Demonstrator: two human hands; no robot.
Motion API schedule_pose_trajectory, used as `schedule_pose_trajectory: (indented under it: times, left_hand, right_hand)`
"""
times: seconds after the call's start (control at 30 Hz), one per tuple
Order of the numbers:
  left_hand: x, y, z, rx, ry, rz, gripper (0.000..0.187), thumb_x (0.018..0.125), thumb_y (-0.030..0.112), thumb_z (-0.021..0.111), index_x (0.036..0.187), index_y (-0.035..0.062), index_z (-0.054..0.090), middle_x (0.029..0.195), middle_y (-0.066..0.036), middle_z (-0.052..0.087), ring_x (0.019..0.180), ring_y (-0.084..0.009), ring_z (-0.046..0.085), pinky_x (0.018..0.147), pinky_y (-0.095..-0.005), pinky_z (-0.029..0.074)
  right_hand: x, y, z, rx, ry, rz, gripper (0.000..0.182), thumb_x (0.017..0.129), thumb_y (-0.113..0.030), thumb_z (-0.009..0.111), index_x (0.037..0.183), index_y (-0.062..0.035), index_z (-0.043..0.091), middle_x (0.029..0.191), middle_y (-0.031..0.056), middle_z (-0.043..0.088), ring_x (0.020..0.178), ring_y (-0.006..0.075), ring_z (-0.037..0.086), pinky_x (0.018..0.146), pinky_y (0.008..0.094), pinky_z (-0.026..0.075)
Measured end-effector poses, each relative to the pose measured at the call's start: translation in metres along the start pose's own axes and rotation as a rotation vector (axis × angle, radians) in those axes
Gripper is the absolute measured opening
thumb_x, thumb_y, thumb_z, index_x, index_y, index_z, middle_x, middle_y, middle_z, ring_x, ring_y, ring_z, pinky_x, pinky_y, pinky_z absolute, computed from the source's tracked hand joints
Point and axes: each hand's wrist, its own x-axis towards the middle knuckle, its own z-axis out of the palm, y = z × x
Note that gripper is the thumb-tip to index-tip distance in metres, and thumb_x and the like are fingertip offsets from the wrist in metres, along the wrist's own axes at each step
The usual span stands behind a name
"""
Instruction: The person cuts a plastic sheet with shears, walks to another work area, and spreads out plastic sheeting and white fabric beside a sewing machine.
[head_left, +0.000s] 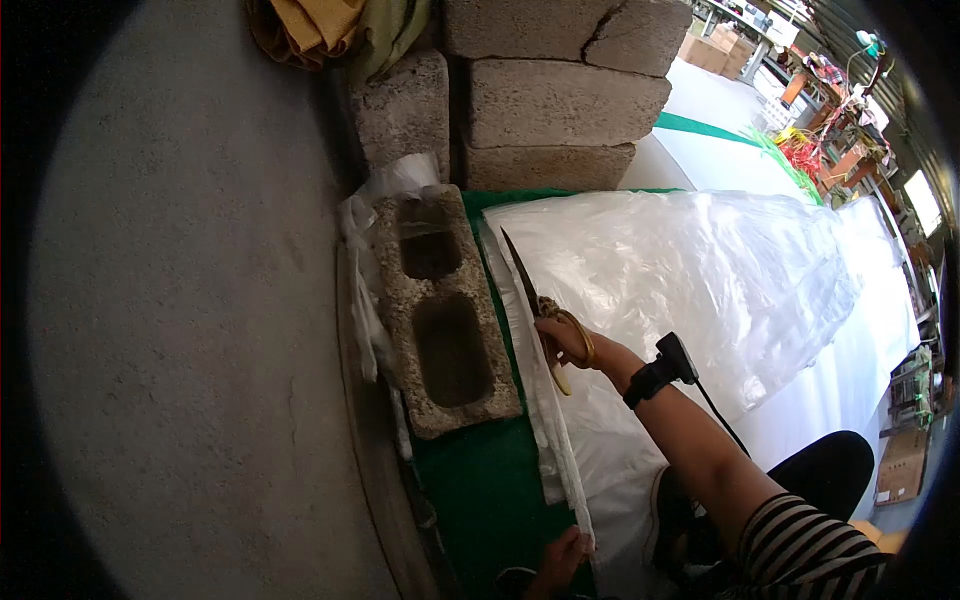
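Observation:
My right hand (pixel 568 342) is wrapped round a pair of scissors (pixel 520 270) with yellow handles; their dark blades point up and left over the edge of a clear plastic sheet (pixel 680 290). Lower down, my left hand (pixel 565 552) pinches the folded strip along the sheet's left edge. The wrinkled sheet lies over white material and a green surface (pixel 470 490). A concrete block (pixel 398 325) with two hollows rests just left of that edge, with crumpled plastic (pixel 362 285) beside it.
Several stacked concrete blocks (pixel 560 100) stand at the top, beside brown and green cloth (pixel 310 30). Grey floor (pixel 190 300) spans the left. My knee (pixel 835 465) is at lower right. Cartons (pixel 903 467) and cluttered tables are farther right.

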Motion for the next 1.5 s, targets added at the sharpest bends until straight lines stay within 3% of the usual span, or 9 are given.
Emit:
schedule_pose_trajectory:
  times: [0.17,0.27,0.33,0.87,0.97,1.07,1.17,1.23,1.5]
  left_hand:
    - [0.003,-0.019,-0.010,0.126,-0.046,-0.039,0.027,0.095,0.024,0.050,0.090,-0.0011,0.057,0.087,-0.011,0.059,0.076,-0.0151,0.056,0.066,-0.0295,0.045]
    - [-0.010,-0.012,-0.003,0.435,0.055,0.243,0.031,0.095,0.032,0.050,0.106,0.0050,0.061,0.085,-0.005,0.060,0.069,-0.0161,0.051,0.063,-0.0322,0.044]
    - [-0.012,-0.027,-0.001,-0.076,0.158,-0.044,0.028,0.095,0.029,0.050,0.104,0.0038,0.059,0.081,-0.003,0.056,0.069,-0.0134,0.049,0.064,-0.0298,0.043]
    - [-0.022,0.015,0.007,0.022,0.104,0.036,0.022,0.096,0.025,0.048,0.095,0.0052,0.057,0.080,-0.002,0.054,0.073,-0.0137,0.050,0.067,-0.0315,0.042]
    - [-0.022,0.013,0.005,0.203,-0.046,0.080,0.026,0.096,0.028,0.046,0.104,0.0057,0.058,0.087,-0.004,0.056,0.078,-0.0163,0.051,0.071,-0.0350,0.043]
    - [-0.020,-0.052,-0.018,0.141,-0.025,-0.147,0.033,0.097,0.030,0.045,0.117,0.0070,0.057,0.100,-0.008,0.059,0.088,-0.0192,0.053,0.079,-0.0374,0.043]
    - [-0.018,-0.083,-0.032,0.485,-0.044,0.207,0.036,0.097,0.030,0.046,0.125,0.0087,0.055,0.105,-0.009,0.060,0.090,-0.0203,0.054,0.082,-0.0378,0.043]
    - [-0.019,-0.010,-0.013,0.096,-0.171,-0.136,0.037,0.096,0.029,0.047,0.126,0.0073,0.052,0.105,-0.008,0.059,0.089,-0.0205,0.055,0.081,-0.0376,0.043]
    - [-0.035,-0.017,-0.006,-0.002,-0.126,-0.282,0.037,0.095,0.027,0.052,0.125,0.0057,0.051,0.098,-0.005,0.058,0.085,-0.0162,0.054,0.075,-0.0343,0.045]
  right_hand:
    - [0.009,-0.004,0.002,0.111,-0.006,0.063,0.039,0.091,-0.040,0.045,0.085,-0.0042,0.059,0.069,0.0068,0.058,0.061,0.0185,0.056,0.054,0.0337,0.048]
    - [0.022,-0.008,-0.005,0.082,-0.001,0.148,0.036,0.090,-0.037,0.046,0.072,-0.0058,0.052,0.061,0.0052,0.052,0.048,0.0168,0.047,0.045,0.0346,0.044]
    - [0.031,-0.007,-0.007,0.067,0.041,0.137,0.038,0.090,-0.038,0.045,0.070,-0.0065,0.051,0.061,0.0049,0.052,0.048,0.0169,0.047,0.043,0.0352,0.043]
    - [0.053,-0.020,-0.015,-0.006,0.023,0.025,0.036,0.089,-0.038,0.048,0.075,-0.0049,0.055,0.065,0.0055,0.054,0.058,0.0179,0.053,0.053,0.0361,0.047]
    - [0.061,-0.024,-0.023,0.031,0.013,0.130,0.034,0.089,-0.035,0.048,0.077,-0.0049,0.057,0.065,0.0065,0.055,0.058,0.0181,0.055,0.049,0.0349,0.046]
    - [0.060,-0.031,-0.022,0.014,0.065,0.092,0.035,0.090,-0.037,0.048,0.080,-0.0049,0.060,0.066,0.0076,0.058,0.058,0.0193,0.057,0.049,0.0361,0.046]
    - [0.066,-0.031,-0.023,0.042,0.021,0.013,0.038,0.090,-0.041,0.048,0.081,-0.0051,0.059,0.066,0.0082,0.058,0.059,0.0210,0.058,0.050,0.0377,0.047]
    - [0.067,-0.034,-0.027,0.006,-0.016,0.079,0.037,0.091,-0.039,0.047,0.079,-0.0054,0.057,0.065,0.0078,0.058,0.058,0.0198,0.057,0.048,0.0359,0.047]
    - [0.085,-0.021,-0.027,0.127,0.074,-0.048,0.032,0.092,-0.037,0.047,0.080,-0.0086,0.054,0.072,0.0047,0.058,0.059,0.0173,0.057,0.050,0.0322,0.047]
